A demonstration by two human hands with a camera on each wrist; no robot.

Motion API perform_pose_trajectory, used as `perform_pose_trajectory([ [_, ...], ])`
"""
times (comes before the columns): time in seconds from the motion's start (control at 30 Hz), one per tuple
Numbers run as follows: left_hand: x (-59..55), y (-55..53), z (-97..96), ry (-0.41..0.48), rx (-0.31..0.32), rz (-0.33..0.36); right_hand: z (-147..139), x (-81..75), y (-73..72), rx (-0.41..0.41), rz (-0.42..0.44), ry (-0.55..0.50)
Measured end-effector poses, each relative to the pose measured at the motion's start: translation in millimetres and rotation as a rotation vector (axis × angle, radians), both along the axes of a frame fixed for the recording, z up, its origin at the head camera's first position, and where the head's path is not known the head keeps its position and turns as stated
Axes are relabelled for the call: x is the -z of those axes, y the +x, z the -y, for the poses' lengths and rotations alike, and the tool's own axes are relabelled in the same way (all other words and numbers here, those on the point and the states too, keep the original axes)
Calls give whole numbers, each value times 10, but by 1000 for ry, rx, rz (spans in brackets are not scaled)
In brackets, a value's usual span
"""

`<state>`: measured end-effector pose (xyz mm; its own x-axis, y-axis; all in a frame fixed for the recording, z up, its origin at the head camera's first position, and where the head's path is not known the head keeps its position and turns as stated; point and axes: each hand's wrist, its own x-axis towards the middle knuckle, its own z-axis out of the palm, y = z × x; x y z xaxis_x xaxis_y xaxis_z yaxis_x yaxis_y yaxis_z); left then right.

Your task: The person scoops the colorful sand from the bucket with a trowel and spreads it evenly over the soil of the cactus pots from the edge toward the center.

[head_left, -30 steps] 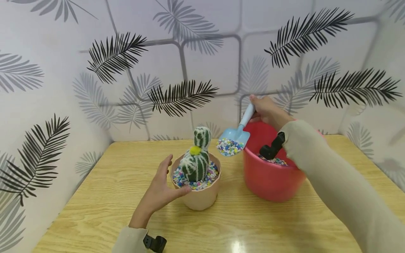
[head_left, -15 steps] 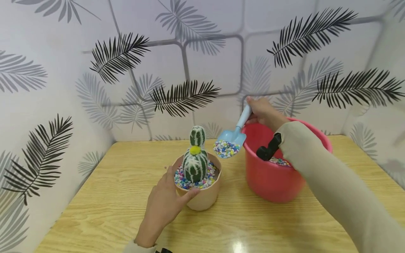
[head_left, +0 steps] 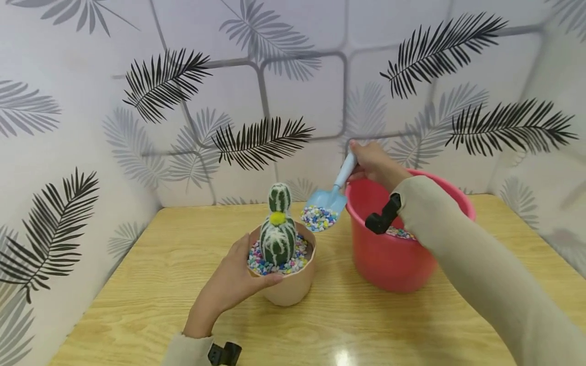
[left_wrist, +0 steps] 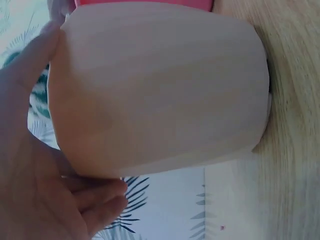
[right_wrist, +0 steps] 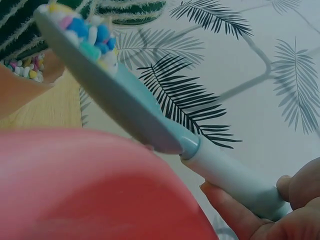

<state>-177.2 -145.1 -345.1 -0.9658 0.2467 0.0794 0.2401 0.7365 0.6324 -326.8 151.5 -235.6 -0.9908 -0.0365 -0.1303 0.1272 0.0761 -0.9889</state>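
Observation:
My left hand holds the peach flower pot at its near left side, thumb along the front rim and fingers round the left. In the pot stands a green-and-white cactus with a yellow flower, ringed by colourful pebbles. A light blue trowel is in my right hand, gripped by its pale handle. Small pebbles fill the front of its blade, which is close to the pot's right rim. In the right wrist view the trowel tilts above the red bucket's rim.
Right of the pot stands the red bucket, with more pebbles inside and my right forearm across it. Both are on a wooden table. A leaf-patterned wall rises behind the table's far edge.
My left hand has come onto the pot and holds it. The cactus, leaning earlier, now stands straighter. My right hand has carried the loaded trowel slightly left, nearer the pot.

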Motion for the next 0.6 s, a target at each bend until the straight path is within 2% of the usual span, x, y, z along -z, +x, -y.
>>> perform_pose_trajectory([
  [0.17,-19,100,-135,-54,-121,-77,40,-12,9,20,-11,13],
  [0.33,9,191,-261,-42,-205,-123,116,9,24,7,-10,37],
  [0.43,9,205,-254,-10,-199,-119,160,32,31,6,-9,36],
  [0.6,6,156,-163,14,-110,-87,190,58,56,6,-4,50],
])
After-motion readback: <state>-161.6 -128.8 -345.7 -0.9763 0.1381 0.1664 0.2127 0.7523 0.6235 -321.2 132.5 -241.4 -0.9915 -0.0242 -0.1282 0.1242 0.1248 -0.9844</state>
